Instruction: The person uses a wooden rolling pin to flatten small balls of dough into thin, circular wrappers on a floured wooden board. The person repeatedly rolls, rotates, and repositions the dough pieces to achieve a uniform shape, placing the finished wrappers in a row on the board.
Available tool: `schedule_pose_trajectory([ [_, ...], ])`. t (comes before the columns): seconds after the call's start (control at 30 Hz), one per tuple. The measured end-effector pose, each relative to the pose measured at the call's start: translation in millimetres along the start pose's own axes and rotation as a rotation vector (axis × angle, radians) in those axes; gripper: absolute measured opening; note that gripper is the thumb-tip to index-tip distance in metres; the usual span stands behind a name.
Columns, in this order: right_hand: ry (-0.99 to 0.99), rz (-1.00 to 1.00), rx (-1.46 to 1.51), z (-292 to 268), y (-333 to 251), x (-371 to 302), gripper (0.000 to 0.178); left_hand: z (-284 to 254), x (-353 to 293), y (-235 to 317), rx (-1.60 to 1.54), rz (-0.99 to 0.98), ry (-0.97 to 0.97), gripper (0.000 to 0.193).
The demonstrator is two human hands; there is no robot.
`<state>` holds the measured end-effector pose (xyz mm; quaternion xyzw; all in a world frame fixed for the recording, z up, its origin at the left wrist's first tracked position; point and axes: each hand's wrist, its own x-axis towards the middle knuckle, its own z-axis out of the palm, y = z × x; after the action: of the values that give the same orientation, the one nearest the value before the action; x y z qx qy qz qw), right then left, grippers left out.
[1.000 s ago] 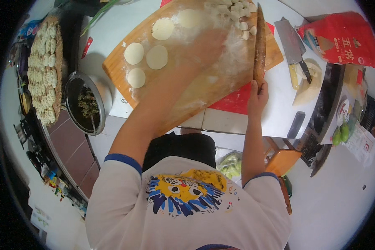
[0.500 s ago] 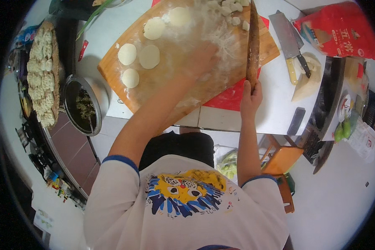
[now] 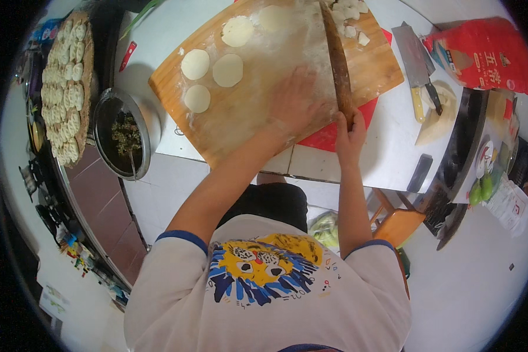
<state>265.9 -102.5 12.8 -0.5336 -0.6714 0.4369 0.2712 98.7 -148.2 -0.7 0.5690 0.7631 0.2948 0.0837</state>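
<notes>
A long dark wooden rolling pin point(image 3: 338, 64) lies over the right part of a floured wooden board point(image 3: 369, 73). My right hand point(image 3: 351, 138) is closed around its near end. Flat on the floury middle of the board, fingers stretched out, is my left hand point(image 3: 294, 101), slightly blurred and holding nothing I can see. Several round dough wrappers point(image 3: 227, 70) are spread on the board's left side. Small lumps of dough point(image 3: 349, 12) cluster at the far right, past the pin.
A metal pot point(image 3: 144, 126) with dark chopped filling stands left of the board. Farther left is a tray point(image 3: 88, 70) loaded with rows of dumplings. A cleaver point(image 3: 413, 56), a yellow-handled knife point(image 3: 417, 105), a red bag point(image 3: 487, 56) and a phone point(image 3: 420, 173) lie right.
My left hand has drawn nearer along the board. The rolling pin has shifted left and tilted, its far end swinging left, with my right hand still on it. The view has shifted slightly.
</notes>
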Motion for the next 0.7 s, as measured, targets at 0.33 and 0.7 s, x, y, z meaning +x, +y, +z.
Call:
schedule_pose_trajectory([
  [0.33, -0.225, -0.356, -0.508, -25, -8, 37, 0.037, -18, -19, -20, -0.085, -0.200, 0.041, 0.067],
  [0.7, -0.180, -0.684, -0.947, 27, -11, 72, 0.058, -60, -27, -64, 0.229, -0.107, -0.151, 0.063],
])
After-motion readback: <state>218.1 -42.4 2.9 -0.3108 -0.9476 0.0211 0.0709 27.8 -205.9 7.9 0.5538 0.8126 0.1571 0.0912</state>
